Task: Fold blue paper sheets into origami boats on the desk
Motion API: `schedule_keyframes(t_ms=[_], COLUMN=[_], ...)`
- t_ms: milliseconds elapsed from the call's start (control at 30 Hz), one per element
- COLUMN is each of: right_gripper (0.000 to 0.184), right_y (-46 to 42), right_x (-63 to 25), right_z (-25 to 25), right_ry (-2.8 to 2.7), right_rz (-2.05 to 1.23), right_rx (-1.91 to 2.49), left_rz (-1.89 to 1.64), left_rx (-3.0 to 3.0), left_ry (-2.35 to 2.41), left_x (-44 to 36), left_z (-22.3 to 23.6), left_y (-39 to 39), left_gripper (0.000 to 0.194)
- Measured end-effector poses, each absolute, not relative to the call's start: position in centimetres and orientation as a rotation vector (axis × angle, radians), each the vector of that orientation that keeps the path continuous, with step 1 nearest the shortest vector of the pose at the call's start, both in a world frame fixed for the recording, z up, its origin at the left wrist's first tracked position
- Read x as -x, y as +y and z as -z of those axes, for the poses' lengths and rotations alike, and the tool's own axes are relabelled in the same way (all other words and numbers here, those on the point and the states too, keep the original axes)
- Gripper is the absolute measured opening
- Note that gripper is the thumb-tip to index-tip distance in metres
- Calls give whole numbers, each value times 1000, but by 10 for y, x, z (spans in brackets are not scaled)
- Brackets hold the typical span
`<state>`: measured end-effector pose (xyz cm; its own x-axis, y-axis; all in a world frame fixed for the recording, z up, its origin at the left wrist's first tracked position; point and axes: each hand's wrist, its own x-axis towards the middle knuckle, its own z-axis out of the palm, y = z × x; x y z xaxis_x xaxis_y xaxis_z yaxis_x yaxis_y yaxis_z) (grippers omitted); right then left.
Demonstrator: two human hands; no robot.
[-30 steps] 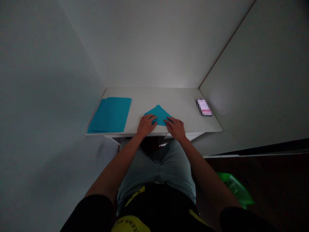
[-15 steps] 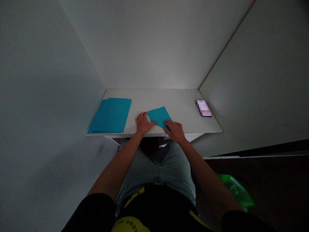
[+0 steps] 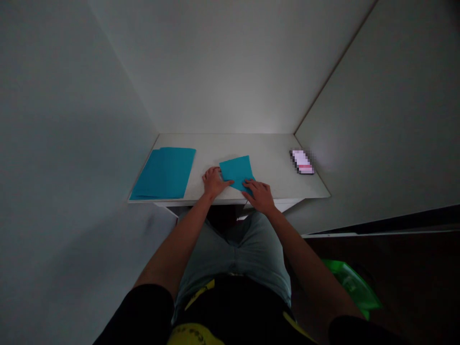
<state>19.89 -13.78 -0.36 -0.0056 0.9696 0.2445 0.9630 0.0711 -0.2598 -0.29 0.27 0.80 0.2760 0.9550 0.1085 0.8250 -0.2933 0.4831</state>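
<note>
Our left hand (image 3: pixel 214 183) lies spread on the table, fingertips touching the folded teal paper (image 3: pixel 236 171) at lower center. Our right hand (image 3: pixel 260 195) presses open-fingered on the paper's lower corner.

walls: smooth pale grey walls (image 3: pixel 230 72) met in a corner | furniture: white rectangular bench (image 3: pixel 223 143) stood fitted into that corner | floor: dark brown floor (image 3: pixel 402 278) showed at right, bright green plastic object (image 3: pixel 354 287) on it | light: dim, brightest on the wall above the bench
</note>
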Motion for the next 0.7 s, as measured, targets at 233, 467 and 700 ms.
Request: schedule_keyframes(t_ms=[233,467,700], right_gripper=[47,49,56], right_y=[-139,-139,-140], right_x=[-198,-198,-197], right_z=[2,3,2], right_ry=[-1996,-2005,-2058], right_rz=[-29,-27,17], right_rx=[1924,1915,1924], left_rz=[-548,-651,-628], left_rx=[-2333,-2255,-2530], left_ry=[1502,1448,1214], left_x=[2,3,0], left_z=[-6,-6,-6], left_y=[-3,-2,-12], left_gripper=[36,21,52])
